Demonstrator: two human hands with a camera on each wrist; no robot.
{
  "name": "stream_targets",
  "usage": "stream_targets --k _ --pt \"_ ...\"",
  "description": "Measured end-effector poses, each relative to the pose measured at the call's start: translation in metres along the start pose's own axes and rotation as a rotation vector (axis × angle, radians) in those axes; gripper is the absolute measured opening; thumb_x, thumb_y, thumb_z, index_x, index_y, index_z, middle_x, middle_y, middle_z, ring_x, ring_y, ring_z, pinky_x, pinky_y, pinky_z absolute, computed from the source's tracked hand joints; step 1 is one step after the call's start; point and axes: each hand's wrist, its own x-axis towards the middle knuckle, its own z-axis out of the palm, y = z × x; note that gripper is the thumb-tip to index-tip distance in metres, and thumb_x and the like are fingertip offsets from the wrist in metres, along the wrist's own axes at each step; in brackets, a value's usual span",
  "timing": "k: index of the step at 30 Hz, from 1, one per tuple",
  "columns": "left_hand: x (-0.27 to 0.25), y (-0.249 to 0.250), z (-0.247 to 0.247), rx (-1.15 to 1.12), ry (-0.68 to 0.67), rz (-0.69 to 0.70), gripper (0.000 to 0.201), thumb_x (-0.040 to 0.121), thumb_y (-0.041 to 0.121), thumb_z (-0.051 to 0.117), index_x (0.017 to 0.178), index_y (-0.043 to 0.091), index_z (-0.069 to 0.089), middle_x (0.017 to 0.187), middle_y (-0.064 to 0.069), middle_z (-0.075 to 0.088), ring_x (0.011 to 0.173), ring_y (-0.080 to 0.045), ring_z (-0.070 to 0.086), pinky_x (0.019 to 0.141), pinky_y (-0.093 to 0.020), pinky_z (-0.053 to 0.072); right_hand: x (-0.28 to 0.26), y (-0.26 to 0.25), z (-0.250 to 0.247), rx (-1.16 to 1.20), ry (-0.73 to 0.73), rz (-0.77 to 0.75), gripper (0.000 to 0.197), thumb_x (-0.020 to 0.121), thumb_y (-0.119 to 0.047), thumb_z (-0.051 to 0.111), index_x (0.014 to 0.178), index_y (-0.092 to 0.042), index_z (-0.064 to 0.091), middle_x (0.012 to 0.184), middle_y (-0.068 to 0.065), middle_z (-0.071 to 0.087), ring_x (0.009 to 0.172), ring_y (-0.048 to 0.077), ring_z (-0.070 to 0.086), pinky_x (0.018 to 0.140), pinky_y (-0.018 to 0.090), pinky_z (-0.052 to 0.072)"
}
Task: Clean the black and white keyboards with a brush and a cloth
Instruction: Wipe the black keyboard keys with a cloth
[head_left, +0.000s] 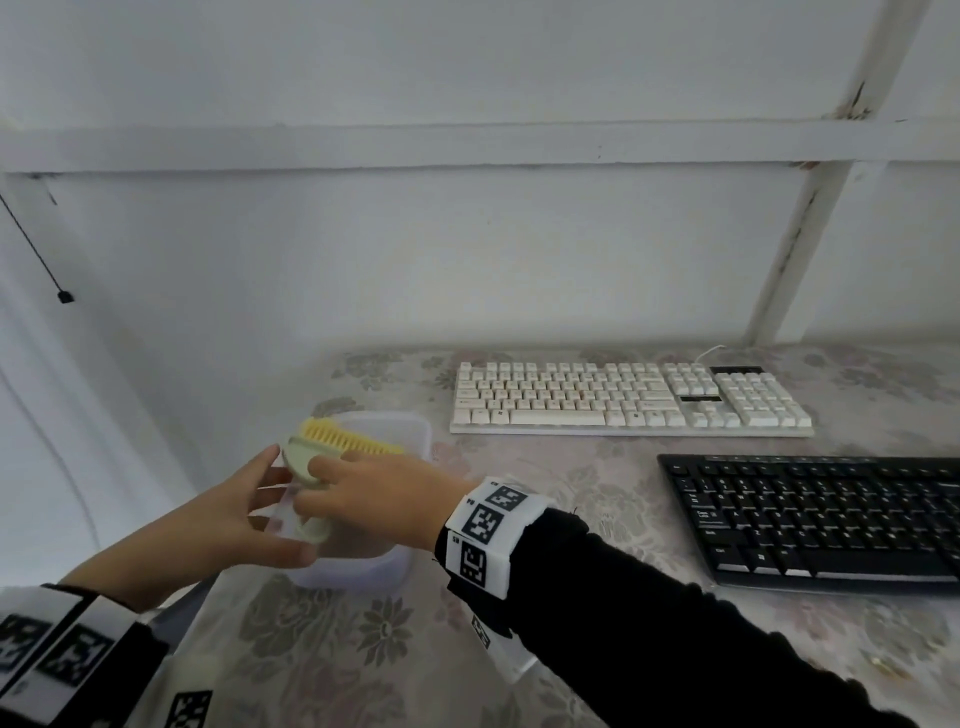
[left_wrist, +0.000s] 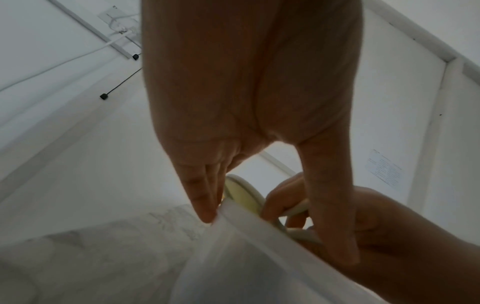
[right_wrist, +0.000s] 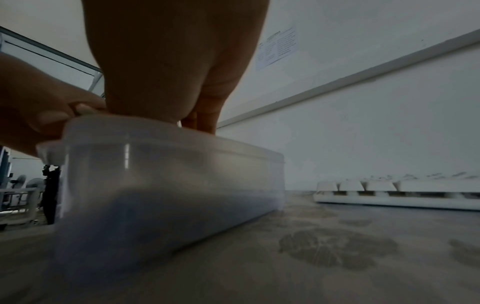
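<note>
Keyboards, white (head_left: 631, 399) and black (head_left: 821, 517), lie untouched on the bench (head_left: 322, 644), so cleaning is judged not yet begun. Only the brush (head_left: 332, 449) is gripped by the right hand (head_left: 379, 496) over the clear container (head_left: 410, 428), steadied by the left hand's (head_left: 223, 525) spread fingers (left_wrist: 205, 197). No cloth is seen.

yellow-bristled brush (head_left: 332, 451), white keyboard (head_left: 628, 399), black keyboard (head_left: 815, 517)

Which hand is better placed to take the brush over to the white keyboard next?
Right. The right hand already curls its fingers round the brush above the plastic container, and the white keyboard lies on its side. The left hand steadies the container's near edge.
</note>
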Motion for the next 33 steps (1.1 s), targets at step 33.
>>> stream_targets --k 33 --pt "0.019 -0.015 -0.020 0.178 0.106 0.064 0.148 0.016 0.070 0.084 0.144 0.038 0.017 0.127 0.011 0.042 0.106 -0.001 0.052 0.083 -0.023 0.048 0.022 0.025 0.023 0.356 -0.159 0.773 0.028 0.090 -0.003 0.041 0.117 -0.006 0.047 0.121 0.014 0.054 0.120 0.032 0.039 0.098 0.062 0.021"
